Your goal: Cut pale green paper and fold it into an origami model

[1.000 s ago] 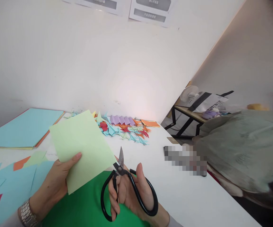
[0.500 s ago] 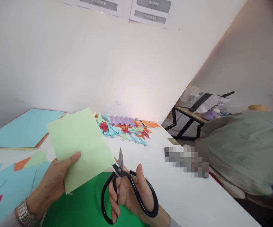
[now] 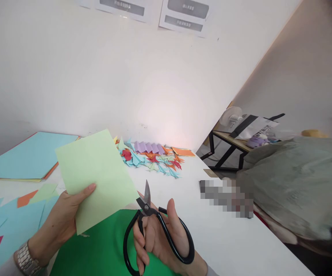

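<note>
One green paper (image 3: 99,168) is pinched by the left hand (image 3: 64,216), thumb in front; the right hand (image 3: 160,241), half curled, holds parted scissors (image 3: 147,208), perhaps touching the paper.

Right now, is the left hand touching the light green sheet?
Touching. The head view shows it: the left hand grips the light green sheet by its lower left edge, thumb lying across the front face.
</note>
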{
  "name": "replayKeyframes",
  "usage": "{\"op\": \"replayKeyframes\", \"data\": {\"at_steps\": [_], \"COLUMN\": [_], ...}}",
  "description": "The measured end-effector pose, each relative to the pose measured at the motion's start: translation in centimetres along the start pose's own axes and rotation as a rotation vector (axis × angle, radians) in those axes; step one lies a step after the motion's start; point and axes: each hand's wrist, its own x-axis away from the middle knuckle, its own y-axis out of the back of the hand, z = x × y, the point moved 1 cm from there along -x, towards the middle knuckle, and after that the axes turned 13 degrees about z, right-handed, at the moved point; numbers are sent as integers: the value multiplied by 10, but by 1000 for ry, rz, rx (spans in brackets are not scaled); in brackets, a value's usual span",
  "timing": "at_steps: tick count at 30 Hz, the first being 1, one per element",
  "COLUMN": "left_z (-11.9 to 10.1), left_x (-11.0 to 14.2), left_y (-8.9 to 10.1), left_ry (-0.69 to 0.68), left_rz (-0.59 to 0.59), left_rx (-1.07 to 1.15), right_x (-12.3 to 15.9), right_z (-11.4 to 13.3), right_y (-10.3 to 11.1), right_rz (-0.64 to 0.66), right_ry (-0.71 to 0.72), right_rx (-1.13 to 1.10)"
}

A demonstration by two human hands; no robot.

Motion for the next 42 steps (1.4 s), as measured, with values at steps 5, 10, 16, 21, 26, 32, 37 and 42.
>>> {"op": "replayKeyframes", "data": {"at_steps": [5,10,16,21,26,32,37,42], "left_z": [-5,-9,-8,-2,0,0,-2,-1], "left_x": [1,5,7,4,4,3,5,6], "left_y": [-1,-6,-8,-5,-4,-2,-5,-5], "left_ry": [39,101,103,98,89,89,148,146], "left_rz": [-20,40,49,12,11,22,45,70], "left_rx": [-16,-24,-76,-42,-11,-13,-31,-13], "right_x": [2,5,3,-1,-2,-1,2,2], "right_z": [1,0,0,-2,-1,2,0,-1], "right_y": [3,6,1,1,0,-3,3,3], "right_rz": [34,104,64,-8,-28,-59,24,13], "right_ry": [-74,-219,-148,-28,-10,-8,-105,-90], "right_rx": [0,-9,-1,-13,24,35,40,52]}}
